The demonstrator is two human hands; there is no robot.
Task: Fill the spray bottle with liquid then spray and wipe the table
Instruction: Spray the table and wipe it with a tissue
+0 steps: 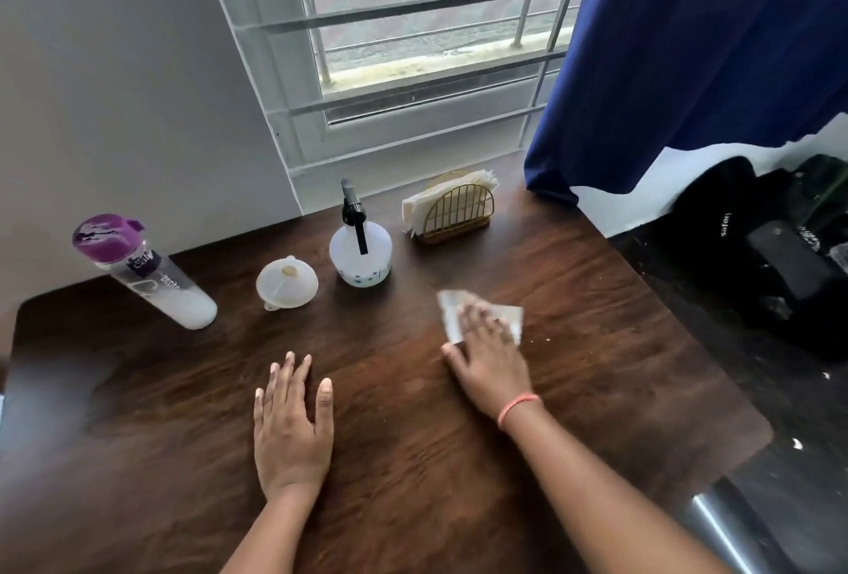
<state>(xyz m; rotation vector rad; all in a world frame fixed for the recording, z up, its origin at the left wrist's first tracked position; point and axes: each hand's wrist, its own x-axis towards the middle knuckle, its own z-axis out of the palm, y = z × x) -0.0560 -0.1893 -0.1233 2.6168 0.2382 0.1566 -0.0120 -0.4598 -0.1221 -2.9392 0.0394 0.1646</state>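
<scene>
A white spray bottle (360, 252) with a black trigger head stands upright at the back middle of the dark wooden table (413, 459). To its left lies a translucent funnel (287, 282), mouth up. Farther left stands a clear water bottle (147, 270) with a purple cap. My right hand (488, 353) presses flat on a white tissue (452, 314) on the table, right of the spray bottle. My left hand (291, 422) rests palm down on the wood, fingers spread, holding nothing.
A gold wire napkin holder (454, 211) with tissues stands at the back right of the table. A blue curtain (688, 55) hangs at the right beside the barred window (426, 32). Black bags (757, 252) lie on the floor beyond the table's right edge.
</scene>
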